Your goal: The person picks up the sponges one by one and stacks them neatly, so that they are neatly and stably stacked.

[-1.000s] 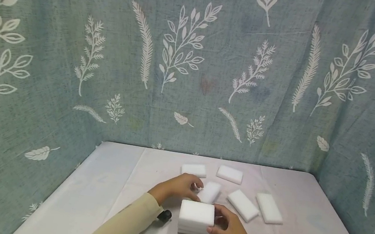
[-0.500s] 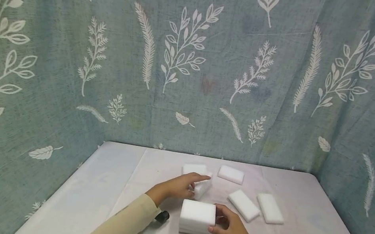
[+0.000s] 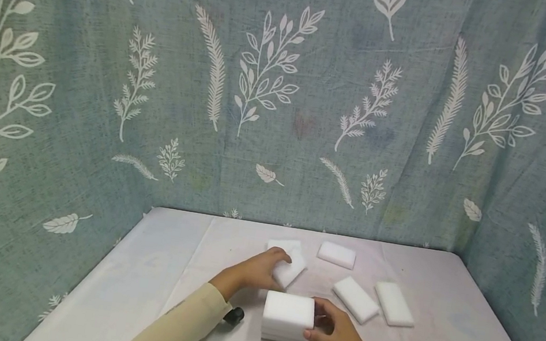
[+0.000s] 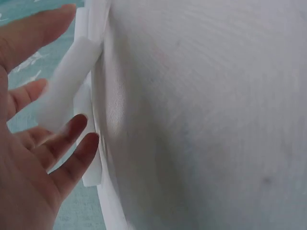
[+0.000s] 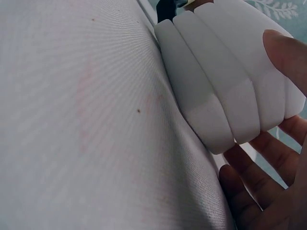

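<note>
Smooth block stack [image 3: 287, 317] — fingers [image 5: 276, 153] touching, woven cloth [image 5: 96, 158]

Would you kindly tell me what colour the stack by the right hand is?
The stack is white, shown best in the right wrist view.

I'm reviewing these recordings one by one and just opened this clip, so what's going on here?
A person is handling white blocks at a table. The right hand holds the side of a neat stack of blocks. Just beyond the stack, the left hand has its fingers on a tilted block, which is not on the stack. Four loose blocks lie farther back and to the right.
</note>
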Available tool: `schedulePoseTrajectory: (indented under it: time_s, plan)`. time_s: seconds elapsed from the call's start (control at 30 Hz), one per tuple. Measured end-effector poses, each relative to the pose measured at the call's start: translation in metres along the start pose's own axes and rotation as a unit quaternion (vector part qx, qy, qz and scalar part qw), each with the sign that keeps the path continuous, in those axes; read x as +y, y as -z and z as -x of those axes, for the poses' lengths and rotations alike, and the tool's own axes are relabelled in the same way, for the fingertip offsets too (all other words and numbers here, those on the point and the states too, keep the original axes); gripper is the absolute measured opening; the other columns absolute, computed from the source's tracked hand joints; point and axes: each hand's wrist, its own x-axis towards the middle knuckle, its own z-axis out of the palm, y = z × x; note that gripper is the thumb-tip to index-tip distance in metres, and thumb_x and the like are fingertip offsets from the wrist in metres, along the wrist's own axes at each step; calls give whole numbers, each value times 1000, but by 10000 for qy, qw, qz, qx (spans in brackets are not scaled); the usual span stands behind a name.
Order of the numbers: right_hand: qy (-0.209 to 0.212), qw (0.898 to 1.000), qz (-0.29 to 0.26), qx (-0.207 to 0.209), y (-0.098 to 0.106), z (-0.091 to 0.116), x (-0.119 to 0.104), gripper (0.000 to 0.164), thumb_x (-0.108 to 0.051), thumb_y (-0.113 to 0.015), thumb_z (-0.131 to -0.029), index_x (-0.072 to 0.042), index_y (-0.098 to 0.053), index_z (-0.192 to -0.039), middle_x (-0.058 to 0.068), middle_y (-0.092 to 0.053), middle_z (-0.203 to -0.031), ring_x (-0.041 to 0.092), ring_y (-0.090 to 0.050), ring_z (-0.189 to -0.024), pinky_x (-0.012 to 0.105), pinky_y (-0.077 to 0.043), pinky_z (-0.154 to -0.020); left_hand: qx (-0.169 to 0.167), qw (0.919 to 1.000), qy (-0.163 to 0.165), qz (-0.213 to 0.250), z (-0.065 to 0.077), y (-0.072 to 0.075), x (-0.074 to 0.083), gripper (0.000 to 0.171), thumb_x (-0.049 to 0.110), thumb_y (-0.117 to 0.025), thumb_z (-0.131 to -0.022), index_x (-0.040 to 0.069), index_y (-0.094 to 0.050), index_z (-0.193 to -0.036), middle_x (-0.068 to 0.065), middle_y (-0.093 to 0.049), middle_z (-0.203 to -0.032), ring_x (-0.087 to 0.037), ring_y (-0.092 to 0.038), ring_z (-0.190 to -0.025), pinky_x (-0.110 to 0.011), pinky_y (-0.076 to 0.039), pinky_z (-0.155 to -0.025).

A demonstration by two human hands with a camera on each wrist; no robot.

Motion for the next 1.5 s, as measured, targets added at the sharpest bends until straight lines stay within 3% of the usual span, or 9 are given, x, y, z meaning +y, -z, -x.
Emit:
schedulePoseTrajectory:
  time_s: [0.17,0.37,0.63,1.0,1.3,1.5]
  plan:
    - [-103,9999,-131,21,-1,0,-1,58,-21,-80,-79,-3,-55,-128,3,-64,-108,18,-63,-94,31,-52,-84,138,9992,381,-24,0,0,2,68,42,-86,-69,21,-56,-127,-1,-46,-137,-19,-48,-124,-39,-42,-101]
    - [1,9997,-251,-40,-2,0,-1,57,-19,-79,-80,-4,-54,-128,5,-64,-109,20,-63,-94,32,-53,-84,326,9959,826,-168,0,-4,2,88,49,-88,-64,22,-48,-137,-2,-49,-126,-16,-56,-102,-39,-49,-88]
    - [62,9996,-252,-74,-2,0,-1,56,-18,-79,-80,-2,-54,-128,8,-64,-108,22,-63,-94,34,-53,-84,331,9938,991,-377,-1,-5,-1,84,45,-87,-66,15,-50,-135,-1,-53,-119,-15,-55,-101,-37,-48,-88]
    - [3,9999,-112,-39,-2,2,-2,57,-20,-79,-80,-4,-54,-129,4,-64,-108,19,-62,-93,31,-52,-83,673,9959,473,-384,4,-2,-11,65,37,-82,-72,15,-55,-128,-2,-53,-120,-17,-54,-106,-35,-47,-92]
    - [-99,9996,-253,-77,-1,2,-1,59,-18,-79,-80,-4,-53,-131,7,-62,-112,22,-62,-98,33,-51,-87,869,9958,-69,-273,15,5,-11,52,25,-72,-79,14,-57,-128,-1,-53,-126,-20,-51,-120,-38,-40,-103]
    - [-14,9997,-249,-46,0,2,-2,60,-18,-80,-80,-5,-52,-132,7,-63,-112,21,-62,-97,34,-51,-87,984,9947,-224,-176,23,9,-7,48,22,-68,-82,13,-59,-128,0,-53,-129,-20,-49,-123,-39,-39,-105]
